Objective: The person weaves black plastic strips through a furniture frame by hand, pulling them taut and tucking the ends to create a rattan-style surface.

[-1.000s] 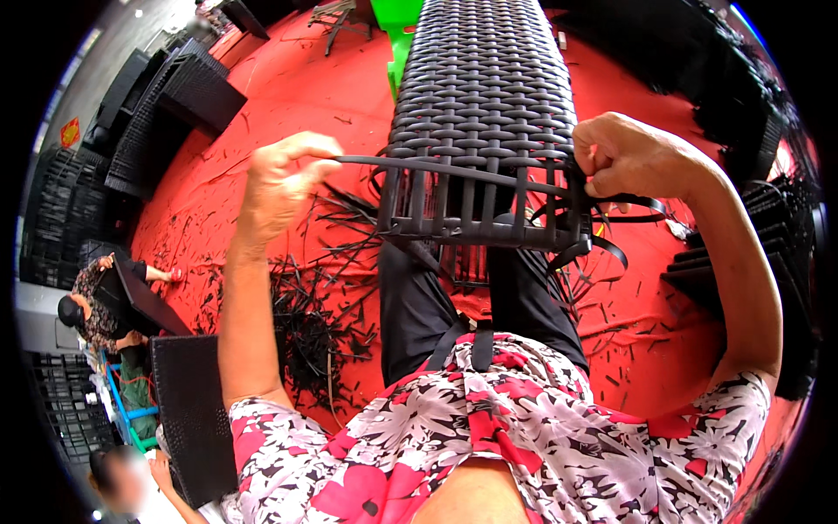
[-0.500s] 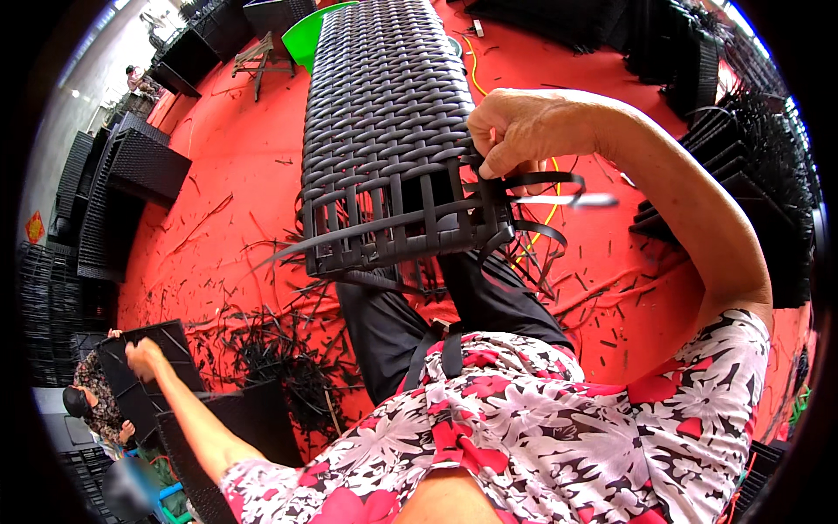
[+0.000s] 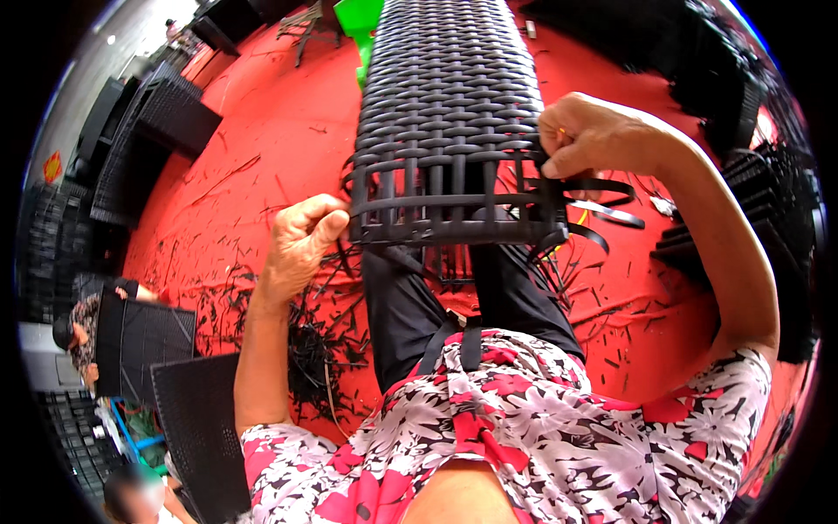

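Observation:
A long piece of black wicker weaving stretches away from my lap, closely woven at the far part. Its near end is an open lattice over a frame, with a flat plastic strip running crosswise through the uprights. At the left edge my left hand is closed in a pinch, apparently on that strip's end; the fingertips partly hide it. My right hand is curled closed at the right edge on a black strip, its grip partly hidden. Loose strip ends curl out below my right hand.
Cut black scraps litter the red floor covering, with a heap left of my legs. A dark woven panel stands at lower left, near another person handling a panel. A green container is behind the work.
My left hand has come from far out at lower left to the work's left edge, where a strip end stuck out. In view, the work has shifted right; my right hand stays at its right edge.

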The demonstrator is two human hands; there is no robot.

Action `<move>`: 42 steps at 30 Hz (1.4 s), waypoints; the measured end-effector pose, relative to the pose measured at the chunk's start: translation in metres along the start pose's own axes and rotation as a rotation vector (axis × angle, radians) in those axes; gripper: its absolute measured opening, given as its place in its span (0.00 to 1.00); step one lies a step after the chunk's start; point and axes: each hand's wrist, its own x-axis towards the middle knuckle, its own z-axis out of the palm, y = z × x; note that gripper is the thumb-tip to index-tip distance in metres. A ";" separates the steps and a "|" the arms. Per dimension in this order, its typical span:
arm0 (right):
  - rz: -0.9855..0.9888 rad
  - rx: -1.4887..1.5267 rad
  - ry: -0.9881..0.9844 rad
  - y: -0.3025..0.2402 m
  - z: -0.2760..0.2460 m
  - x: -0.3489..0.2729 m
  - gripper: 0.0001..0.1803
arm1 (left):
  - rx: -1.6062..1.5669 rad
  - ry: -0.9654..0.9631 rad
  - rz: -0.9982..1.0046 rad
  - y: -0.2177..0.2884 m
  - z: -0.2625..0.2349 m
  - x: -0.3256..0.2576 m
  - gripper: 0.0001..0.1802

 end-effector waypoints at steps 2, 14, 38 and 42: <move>0.003 0.030 -0.020 0.008 0.002 0.005 0.11 | -0.100 0.007 -0.013 0.000 -0.005 0.005 0.09; -0.023 0.172 -0.105 0.008 -0.003 0.003 0.12 | -0.204 1.112 -0.390 -0.207 -0.359 -0.070 0.06; -0.328 0.697 -0.104 0.051 0.009 -0.017 0.19 | 0.606 -0.016 0.711 0.090 0.073 0.043 0.10; -0.479 0.755 0.018 0.062 0.022 -0.014 0.12 | 0.645 -0.091 0.699 0.106 0.083 0.053 0.10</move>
